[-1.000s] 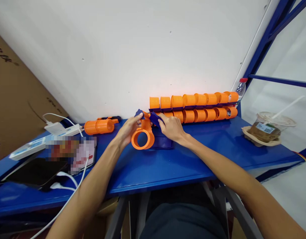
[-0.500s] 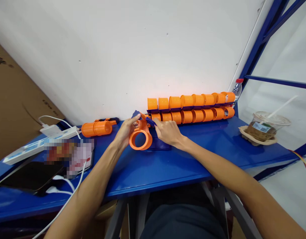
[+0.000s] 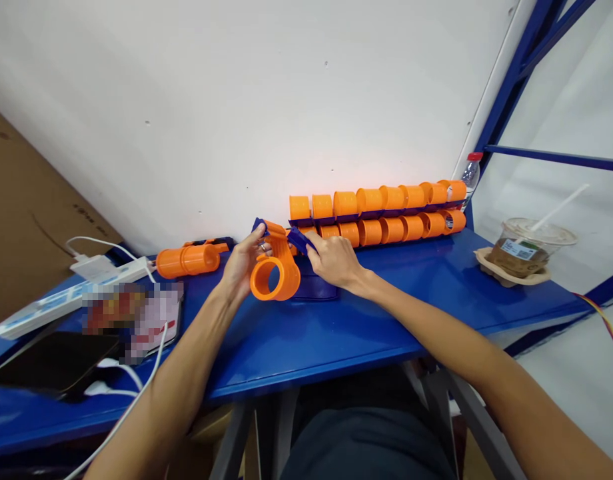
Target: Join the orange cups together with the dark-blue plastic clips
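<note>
My left hand (image 3: 244, 262) is closed on an orange plastic piece (image 3: 289, 273) with a wide open ring at its lower end. A small dark blue part (image 3: 259, 225) shows at my left fingertips. My right hand (image 3: 337, 259) pinches a dark blue plastic strip (image 3: 300, 240) against the upper right side of the orange piece. Whether the strip is joined to it, I cannot tell. Under the hands, a flat dark blue item (image 3: 314, 289) lies on the table.
Two rows of orange rings (image 3: 370, 232) on dark blue strips line the wall. Left are orange cylinders (image 3: 188, 260), a power strip (image 3: 74, 293), a black phone (image 3: 56, 360) and white cables (image 3: 159, 360). At right are a drink cup (image 3: 529, 250) and a bottle (image 3: 470, 175).
The orange piece has turned in my hands, showing more of its ring's outer side and its top. The blue strip has tilted too. The whole view has shifted slightly.
</note>
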`<state>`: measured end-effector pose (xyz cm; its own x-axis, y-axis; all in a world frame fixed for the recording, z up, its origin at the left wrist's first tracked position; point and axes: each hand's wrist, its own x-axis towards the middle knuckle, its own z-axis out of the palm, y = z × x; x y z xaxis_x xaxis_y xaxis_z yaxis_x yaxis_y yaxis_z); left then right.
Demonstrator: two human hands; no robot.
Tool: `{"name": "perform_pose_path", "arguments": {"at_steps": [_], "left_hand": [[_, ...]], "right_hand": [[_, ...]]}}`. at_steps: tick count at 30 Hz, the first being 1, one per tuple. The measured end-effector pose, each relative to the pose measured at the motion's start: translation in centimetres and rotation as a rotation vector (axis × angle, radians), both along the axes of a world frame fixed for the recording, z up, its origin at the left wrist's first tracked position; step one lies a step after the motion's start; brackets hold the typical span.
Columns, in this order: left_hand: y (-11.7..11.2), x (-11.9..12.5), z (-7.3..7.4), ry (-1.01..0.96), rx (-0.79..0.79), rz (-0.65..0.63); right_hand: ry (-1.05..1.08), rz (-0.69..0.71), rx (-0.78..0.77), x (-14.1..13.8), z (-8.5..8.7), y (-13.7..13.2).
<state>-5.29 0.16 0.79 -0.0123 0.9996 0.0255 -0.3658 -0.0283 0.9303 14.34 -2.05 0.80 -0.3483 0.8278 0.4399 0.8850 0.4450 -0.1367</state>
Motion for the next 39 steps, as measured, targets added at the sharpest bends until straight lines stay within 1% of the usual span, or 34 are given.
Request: {"name": "perform_pose_path", "arguments": {"at_steps": [3, 5, 8, 10, 14, 22, 28, 34, 39], "left_hand": [[-0.3, 0.2, 0.1, -0.051, -0.037, -0.048], [-0.5, 0.6, 0.0, 0.003, 0.052, -0.06], [-0.7, 1.2, -0.3, 0.098, 0.211, -0.03], [-0.9, 1.5, -0.5, 0.126, 0.245, -0.001], [-0.9, 1.7, -0.5, 0.139, 0.254, 0.026], [-0.7, 1.7, -0.7, 0.148, 0.282, 0.07], [-0.3, 1.2, -1.0, 0.192, 0.352, 0.109], [-0.6, 1.5, -0.6, 0.126, 0.357, 0.097], [-0.5, 1.3, -0.7, 0.136, 0.359, 0.104]], "right_hand": [[0.005, 0.016, -0.004, 0.1, 0.0, 0.1], [-0.006, 0.029, -0.001, 0.1, -0.2, 0.2], [-0.043, 0.053, 0.021, 0.0, -0.7, 0.2], [-0.068, 0.074, 0.044, -0.1, -1.0, 0.0], [-0.102, 0.098, 0.071, -0.4, -1.3, -0.3], [-0.161, 0.121, 0.076, -0.3, -1.3, 0.0], [-0.205, 0.132, 0.108, -0.3, -1.4, 0.1], [-0.176, 0.155, 0.167, -0.1, -1.6, 0.4], [-0.212, 0.156, 0.167, -0.1, -1.6, 0.3]]}}
